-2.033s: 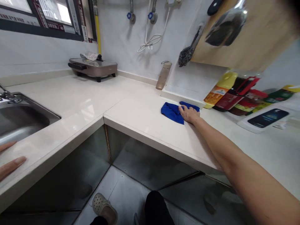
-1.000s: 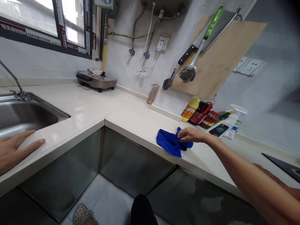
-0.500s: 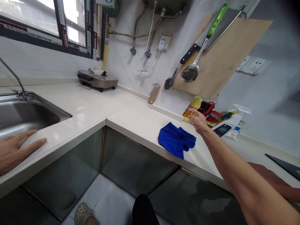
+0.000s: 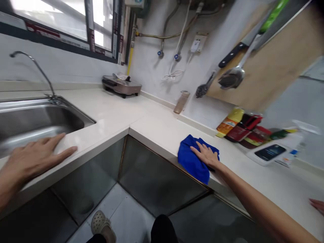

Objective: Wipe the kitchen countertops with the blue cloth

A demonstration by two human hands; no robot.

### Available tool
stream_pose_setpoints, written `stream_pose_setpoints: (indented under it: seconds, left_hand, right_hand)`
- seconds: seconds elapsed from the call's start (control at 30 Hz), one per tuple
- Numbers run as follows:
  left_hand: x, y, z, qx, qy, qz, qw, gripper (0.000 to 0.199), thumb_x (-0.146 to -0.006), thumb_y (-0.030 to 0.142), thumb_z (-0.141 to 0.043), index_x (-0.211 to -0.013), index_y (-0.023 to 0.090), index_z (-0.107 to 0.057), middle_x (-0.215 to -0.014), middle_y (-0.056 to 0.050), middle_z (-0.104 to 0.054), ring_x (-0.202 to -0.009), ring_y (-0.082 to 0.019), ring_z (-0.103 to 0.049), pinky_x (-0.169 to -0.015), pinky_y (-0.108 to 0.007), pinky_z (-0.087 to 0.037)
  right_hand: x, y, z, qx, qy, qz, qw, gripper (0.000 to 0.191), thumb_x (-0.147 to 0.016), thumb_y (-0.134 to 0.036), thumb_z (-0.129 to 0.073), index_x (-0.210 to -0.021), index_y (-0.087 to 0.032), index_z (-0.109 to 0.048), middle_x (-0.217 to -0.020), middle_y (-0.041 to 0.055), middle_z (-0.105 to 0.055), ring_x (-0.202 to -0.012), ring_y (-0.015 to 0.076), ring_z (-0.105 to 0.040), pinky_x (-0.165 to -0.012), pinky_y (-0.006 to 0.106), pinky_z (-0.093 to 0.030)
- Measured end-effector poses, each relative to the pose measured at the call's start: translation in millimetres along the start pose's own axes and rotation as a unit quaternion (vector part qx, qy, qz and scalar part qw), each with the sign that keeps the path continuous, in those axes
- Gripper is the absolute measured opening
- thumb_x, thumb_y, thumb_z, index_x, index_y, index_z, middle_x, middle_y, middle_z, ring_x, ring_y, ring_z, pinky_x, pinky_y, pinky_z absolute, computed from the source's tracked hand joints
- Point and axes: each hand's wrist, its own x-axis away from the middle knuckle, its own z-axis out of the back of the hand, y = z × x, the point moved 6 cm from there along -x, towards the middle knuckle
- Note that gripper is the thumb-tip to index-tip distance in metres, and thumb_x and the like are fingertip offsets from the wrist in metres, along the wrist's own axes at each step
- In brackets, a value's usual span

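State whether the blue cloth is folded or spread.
Spread, somewhat rumpled: the cloth lies broad under the right hand, one corner over the counter's edge.

- Blue cloth [image 4: 192, 162]: part hidden beneath right hand [image 4: 206, 155].
- Left hand [image 4: 37, 155]: forearm cut off, left edge.
- Sink [image 4: 43, 118]: left side out of frame.
- Green handle [image 4: 273, 16]: top cut off.
- Bottle labels [image 4: 229, 123]: blurred, unreadable.
- Shape at right edge [image 4: 317, 204]: cut off, can't identify.

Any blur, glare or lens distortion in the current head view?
Head view: motion blur smears the spray bottle and cutting board; window panes blown out; soft glare on the countertop; upper right corner darkened.
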Motion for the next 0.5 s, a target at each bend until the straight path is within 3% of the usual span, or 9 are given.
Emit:
stream_pose_setpoints:
  seconds: [0.13,0.23,0.37,0.5]
  left_hand:
    - [16,22,12.8,-0.027,-0.032,-0.022,0.999,0.085,-0.088,0.080,-0.026,-0.159,0.034,-0.022,-0.162,-0.009,-0.035,-0.142,-0.040,-0.040,-0.109,-0.061,-0.036]
    - [21,25,14.6,-0.040,-0.038,-0.039,0.998,0.085,-0.087,0.079,-0.033,-0.159,0.034,-0.025,-0.162,-0.011,-0.034,-0.142,-0.040,-0.040,-0.109,-0.059,-0.035]
    - [24,24,13.1,-0.047,-0.053,-0.051,0.996,0.093,-0.082,0.082,-0.039,-0.160,0.033,-0.023,-0.163,-0.014,-0.031,-0.141,-0.041,-0.040,-0.110,-0.057,-0.035]
    - [26,26,13.7,-0.041,-0.063,-0.047,0.996,0.102,-0.076,0.085,-0.045,-0.160,0.033,-0.022,-0.164,-0.015,-0.028,-0.142,-0.042,-0.038,-0.111,-0.058,-0.033]
  right_hand:
    - [-23,-44,7,-0.016,0.041,0.049,0.998,0.059,-0.102,-0.051,-0.029,-0.150,-0.021,-0.043,-0.151,0.0139,-0.049,-0.135,0.0359,-0.050,-0.112,0.056,-0.038]
    - [-44,-87,14,-0.032,0.060,0.032,0.997,0.050,-0.102,-0.038,-0.034,-0.143,-0.013,-0.046,-0.134,0.0218,-0.060,-0.122,0.0344,-0.060,-0.101,0.048,-0.046]
    - [-65,-157,19,-0.048,0.074,0.024,0.996,0.043,-0.102,-0.033,-0.037,-0.134,-0.008,-0.051,-0.123,0.0281,-0.062,-0.114,0.0366,-0.062,-0.094,0.047,-0.048]
    - [-74,-243,18,-0.064,0.067,0.085,0.992,0.046,-0.103,-0.037,-0.033,-0.138,-0.011,-0.049,-0.125,0.0256,-0.062,-0.115,0.0358,-0.060,-0.096,0.050,-0.046]
